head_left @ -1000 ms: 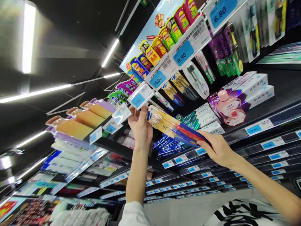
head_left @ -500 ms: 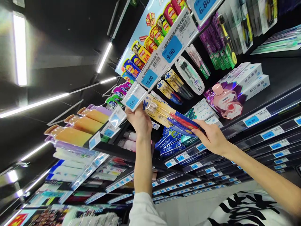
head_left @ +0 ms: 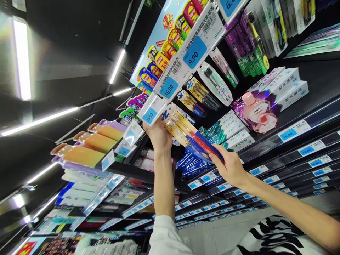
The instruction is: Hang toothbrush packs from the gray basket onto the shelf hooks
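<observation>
A toothbrush pack (head_left: 195, 136) slants across the middle, with red and blue handles under a gold and blue card. My right hand (head_left: 230, 164) is closed around its lower handle end. Close to the pack's upper end is my left hand (head_left: 160, 136), raised behind a hanging price tag (head_left: 151, 114). That tag hides the left fingers, so their grip does not show. Similar gold-carded toothbrush packs (head_left: 191, 103) hang just beyond, beside a clear-cased toothbrush pack (head_left: 214, 83).
Toothpaste boxes (head_left: 240, 141) and a pink bottle (head_left: 259, 115) stand on the shelf below the hooks. More price tags (head_left: 195, 53) stick out above. Purple and green toothbrush packs (head_left: 245, 53) hang at upper right. Large amber-coloured bottles (head_left: 86, 150) line the left.
My right hand and the lower end of the toothbrush pack have shifted slightly left and down, so the pack slants more steeply. My left hand stays behind the tag.
</observation>
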A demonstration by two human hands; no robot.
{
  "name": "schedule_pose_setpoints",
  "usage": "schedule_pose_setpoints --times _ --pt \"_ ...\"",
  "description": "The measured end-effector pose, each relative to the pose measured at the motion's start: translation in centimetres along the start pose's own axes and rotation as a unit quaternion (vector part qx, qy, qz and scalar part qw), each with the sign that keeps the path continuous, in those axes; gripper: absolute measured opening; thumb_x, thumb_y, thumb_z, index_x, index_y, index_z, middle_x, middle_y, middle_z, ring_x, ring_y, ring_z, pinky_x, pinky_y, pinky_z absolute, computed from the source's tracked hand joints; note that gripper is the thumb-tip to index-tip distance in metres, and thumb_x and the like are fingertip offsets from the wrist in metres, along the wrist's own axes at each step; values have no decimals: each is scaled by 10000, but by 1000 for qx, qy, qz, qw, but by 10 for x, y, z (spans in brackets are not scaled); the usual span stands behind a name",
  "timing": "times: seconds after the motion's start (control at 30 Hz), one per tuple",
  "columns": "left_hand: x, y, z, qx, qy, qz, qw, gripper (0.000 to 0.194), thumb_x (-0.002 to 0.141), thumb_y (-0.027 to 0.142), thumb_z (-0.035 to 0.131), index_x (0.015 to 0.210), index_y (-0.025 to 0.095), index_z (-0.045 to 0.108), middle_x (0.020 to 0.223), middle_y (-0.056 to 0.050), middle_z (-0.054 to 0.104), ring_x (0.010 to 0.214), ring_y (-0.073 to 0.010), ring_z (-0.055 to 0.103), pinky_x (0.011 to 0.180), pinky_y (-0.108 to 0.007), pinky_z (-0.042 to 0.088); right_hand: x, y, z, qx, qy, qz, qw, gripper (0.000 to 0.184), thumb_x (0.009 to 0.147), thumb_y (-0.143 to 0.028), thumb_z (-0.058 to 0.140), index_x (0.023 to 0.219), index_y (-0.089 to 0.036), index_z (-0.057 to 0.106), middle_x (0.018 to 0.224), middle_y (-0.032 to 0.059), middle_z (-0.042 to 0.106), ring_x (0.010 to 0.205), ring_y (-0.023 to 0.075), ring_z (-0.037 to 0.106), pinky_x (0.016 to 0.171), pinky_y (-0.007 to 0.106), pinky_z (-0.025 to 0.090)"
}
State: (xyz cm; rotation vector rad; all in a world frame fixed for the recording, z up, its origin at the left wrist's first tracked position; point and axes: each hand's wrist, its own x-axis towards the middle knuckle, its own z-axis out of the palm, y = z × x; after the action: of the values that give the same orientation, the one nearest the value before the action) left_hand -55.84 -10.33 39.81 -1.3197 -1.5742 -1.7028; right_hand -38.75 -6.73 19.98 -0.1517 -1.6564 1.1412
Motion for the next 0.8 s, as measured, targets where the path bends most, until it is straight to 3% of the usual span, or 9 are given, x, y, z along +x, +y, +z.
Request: schedule_pose_setpoints --times 0.17,0.33,0.5,0.6,0.7,0.8 --pt "-9 -4 3 -55 -43 -51 996 494 821 608 737 1109 208 698 1234 -91 717 1279 -263 625 1080 -353 527 5 1 0 11 -34 51 998 406 1075 -448 418 1300 -151 580 866 59 794 559 168 678 555 283 490" --pt "-22 -13 -7 -63 -93 -108 988 561 792 573 798 1221 250 637 1225 -88 697 1189 -243 673 1013 -341 560 10 10 -6 -32 -43 61 997 417 1081 -472 408 1315 -162 561 769 32 766 573 178 680 563 275 445" --pt "-39 -3 -19 -11 -111 -74 991 781 698 491 907 1346 328 502 1100 -31 663 1022 -198 721 896 -326 603 15 8 -8 -52 -54 79 994 424 1084 -473 403 1319 -161 566 744 28 747 596 186 678 594 279 432" --pt "-48 -3 -19 24 -121 -50 991 763 687 402 930 1317 312 508 1096 -28 662 953 -190 733 854 -327 621 20 6 -9 -58 -66 105 991 389 1079 -451 428 1317 -180 573 793 40 754 691 215 707 681 309 466" --pt "-42 -20 -15 24 -137 -76 987 718 741 403 891 1342 289 517 1097 -60 687 939 -205 738 828 -332 626 18 11 -17 -46 -109 143 983 416 1077 -417 426 1423 -195 487 947 71 769 813 238 720 783 355 495" --pt "-20 -53 -6 23 -149 -111 982 745 739 395 883 1375 257 520 1069 -79 710 907 -214 738 808 -338 624 0 21 -33 -8 -183 163 969 523 1049 -404 472 1531 -233 363 1291 119 695 873 215 712 861 373 508"
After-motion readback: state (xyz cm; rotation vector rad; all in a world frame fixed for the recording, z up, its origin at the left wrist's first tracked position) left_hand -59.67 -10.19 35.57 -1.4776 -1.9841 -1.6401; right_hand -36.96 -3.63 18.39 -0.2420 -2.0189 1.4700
